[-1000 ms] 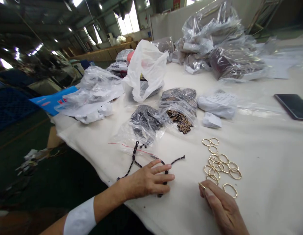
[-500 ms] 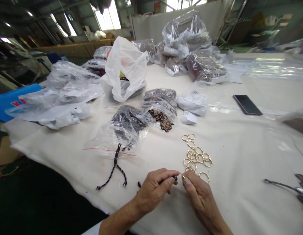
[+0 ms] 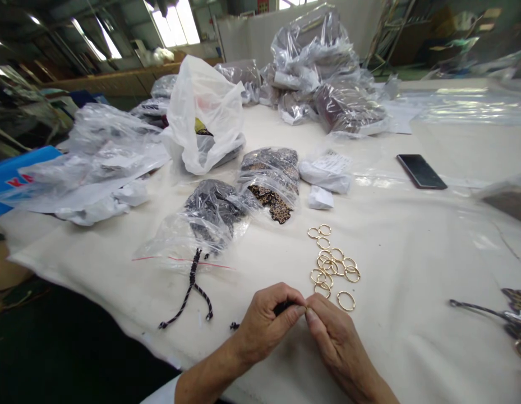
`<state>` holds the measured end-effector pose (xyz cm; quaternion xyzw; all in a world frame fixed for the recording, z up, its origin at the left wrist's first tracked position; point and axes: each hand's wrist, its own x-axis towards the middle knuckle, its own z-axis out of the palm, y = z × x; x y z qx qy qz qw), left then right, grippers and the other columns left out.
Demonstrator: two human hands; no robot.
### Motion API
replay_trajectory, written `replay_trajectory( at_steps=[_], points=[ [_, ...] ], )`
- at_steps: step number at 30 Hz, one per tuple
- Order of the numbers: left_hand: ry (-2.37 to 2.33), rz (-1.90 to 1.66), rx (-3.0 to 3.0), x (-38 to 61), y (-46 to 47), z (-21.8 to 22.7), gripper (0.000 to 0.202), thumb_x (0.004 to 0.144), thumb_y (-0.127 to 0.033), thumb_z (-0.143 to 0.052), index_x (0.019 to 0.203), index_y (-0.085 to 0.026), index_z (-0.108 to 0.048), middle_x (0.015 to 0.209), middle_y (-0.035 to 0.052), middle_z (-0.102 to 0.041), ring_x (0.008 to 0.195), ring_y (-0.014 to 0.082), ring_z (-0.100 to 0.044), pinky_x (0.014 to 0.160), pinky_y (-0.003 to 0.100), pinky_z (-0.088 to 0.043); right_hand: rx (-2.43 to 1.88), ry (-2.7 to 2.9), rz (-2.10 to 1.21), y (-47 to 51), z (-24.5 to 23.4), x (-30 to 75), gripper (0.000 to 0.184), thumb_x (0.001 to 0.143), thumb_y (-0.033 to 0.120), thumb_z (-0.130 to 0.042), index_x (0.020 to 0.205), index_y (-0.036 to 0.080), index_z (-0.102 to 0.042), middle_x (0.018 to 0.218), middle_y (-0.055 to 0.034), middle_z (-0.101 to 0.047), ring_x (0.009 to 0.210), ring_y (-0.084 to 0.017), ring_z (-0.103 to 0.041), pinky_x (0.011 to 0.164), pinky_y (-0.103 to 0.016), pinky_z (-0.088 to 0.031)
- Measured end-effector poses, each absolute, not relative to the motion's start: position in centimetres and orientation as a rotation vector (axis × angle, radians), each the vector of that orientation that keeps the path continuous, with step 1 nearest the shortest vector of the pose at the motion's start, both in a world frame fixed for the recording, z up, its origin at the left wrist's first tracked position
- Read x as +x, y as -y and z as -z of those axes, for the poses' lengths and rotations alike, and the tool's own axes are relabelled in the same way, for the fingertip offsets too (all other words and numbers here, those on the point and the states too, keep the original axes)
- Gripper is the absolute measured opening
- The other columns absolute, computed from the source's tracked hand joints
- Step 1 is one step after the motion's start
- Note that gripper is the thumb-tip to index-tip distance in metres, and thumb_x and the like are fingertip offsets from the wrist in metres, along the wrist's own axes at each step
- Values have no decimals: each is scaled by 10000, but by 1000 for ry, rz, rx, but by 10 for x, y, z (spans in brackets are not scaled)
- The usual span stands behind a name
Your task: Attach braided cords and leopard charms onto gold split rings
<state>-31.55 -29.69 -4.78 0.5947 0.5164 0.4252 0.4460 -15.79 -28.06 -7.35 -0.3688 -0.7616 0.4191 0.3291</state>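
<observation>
My left hand (image 3: 266,322) is closed on a black braided cord, whose dark part shows between thumb and fingers; a knotted end (image 3: 235,325) pokes out left of the hand. Fingertips touching the left thumb, my right hand (image 3: 338,336) pinches a gold ring, nearly all hidden, with only a glint at the tips. Whether the ring passes through the cord's loop cannot be seen. Just beyond the right hand lies a group of gold rings (image 3: 328,268), some overlapping. Another braided black cord (image 3: 193,276) with two tails lies to the left, partly under a clear bag.
Clear bags hold dark cords (image 3: 212,207) and leopard-print pieces (image 3: 277,193). Behind them stand a white plastic bag (image 3: 205,112) and wrapped bundles (image 3: 314,50). A phone (image 3: 420,171) lies at right. Another cord with leopard print (image 3: 516,320) sits at the right edge.
My hands have come together, fingertips now touching; the gold ring has moved left against the cord's end and is mostly covered. The view has shifted slightly.
</observation>
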Motion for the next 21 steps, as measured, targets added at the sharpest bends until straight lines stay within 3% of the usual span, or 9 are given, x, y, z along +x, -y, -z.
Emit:
replay_trajectory(
  at_steps=[3, 9, 15, 21],
  points=[
    [-1270, -1064, 1473, -314, 294, 49, 119, 795, -233, -599, 804, -136, -665, 754, 39, -619, 719, 124, -562, 680, 218, -432, -934, 1983, -1139, 278, 70, -155, 268, 933, 260, -287, 731, 187, -446, 691, -1, -456, 649, -135, -466, 585, -265, -355],
    [-1126, -1040, 988, -309, 298, 44, 211, 788, -344, -613, 825, -140, -572, 590, -42, -505, 389, 21, -365, 358, 140, -281, -881, 2002, -1175, 277, 58, -154, 267, 934, 251, -283, 754, 185, -470, 724, -13, -475, 675, -137, -478, 614, -269, -371],
    [-1147, -1031, 1078, -306, 298, 48, 187, 809, -334, -593, 823, -153, -549, 544, -67, -435, 389, 20, -367, 368, 133, -283, -892, 1994, -1126, 277, 61, -155, 256, 927, 246, -284, 737, 188, -444, 705, -11, -458, 653, -139, -464, 591, -273, -362],
    [-1196, -960, 1302, -312, 290, 42, 155, 806, -284, -595, 841, -143, -649, 707, 7, -609, 444, 36, -443, 428, 159, -353, -940, 1816, -1395, 280, 63, -151, 314, 933, 349, -277, 680, 199, -386, 663, 9, -420, 621, -136, -425, 575, -264, -347]
  ],
)
